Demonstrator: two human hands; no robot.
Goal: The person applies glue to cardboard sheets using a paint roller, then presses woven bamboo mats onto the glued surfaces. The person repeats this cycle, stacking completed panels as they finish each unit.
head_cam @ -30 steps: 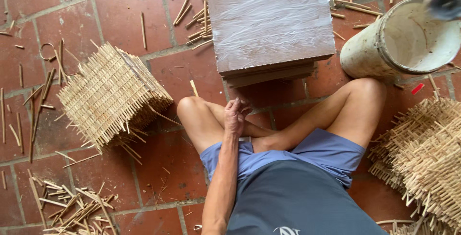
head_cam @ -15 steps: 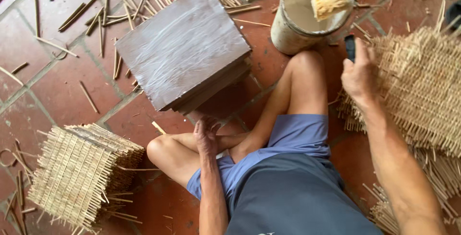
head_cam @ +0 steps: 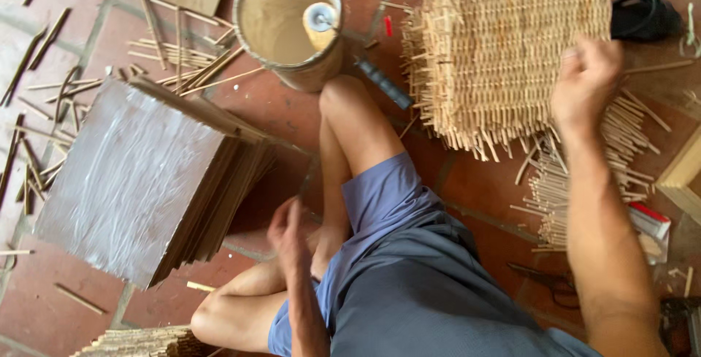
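The right arm is stretching forward along the right side of the view, forearm bare, and the right hand (head_cam: pixel 586 83) is lying on the near right edge of the woven mat (head_cam: pixel 504 54), its fingers curling down onto the weave as if gripping that edge, though the fingertips are hidden behind the knuckles, so I cannot tell how firm the hold is. The left arm is bending in over the lap, and the left hand (head_cam: pixel 288 234) is hanging blurred above the crossed legs, just beside the stack of boards (head_cam: pixel 139 182); its fingers are looking loosely spread and holding nothing that shows, but the blur is keeping me from being sure. The mat is sitting on the red tile floor (head_cam: pixel 66 306) at the upper right, beyond the raised knee; it is a pale, square piece of interlaced bamboo strips, with loose stick ends bristling out along its left and near edges. The stack is resting at the left, its grey top face tilting toward the camera and thin edges fanning at its right side. A round bucket (head_cam: pixel 288 25) is standing between the stack and the mat, with a short tool leaning inside it. A bundle of sticks (head_cam: pixel 558 196) is lying under the right forearm, near the mat. A dark sandal (head_cam: pixel 646 15) is lying just right of the mat's far corner. Stray sticks are lying scattered over the tiles at left.
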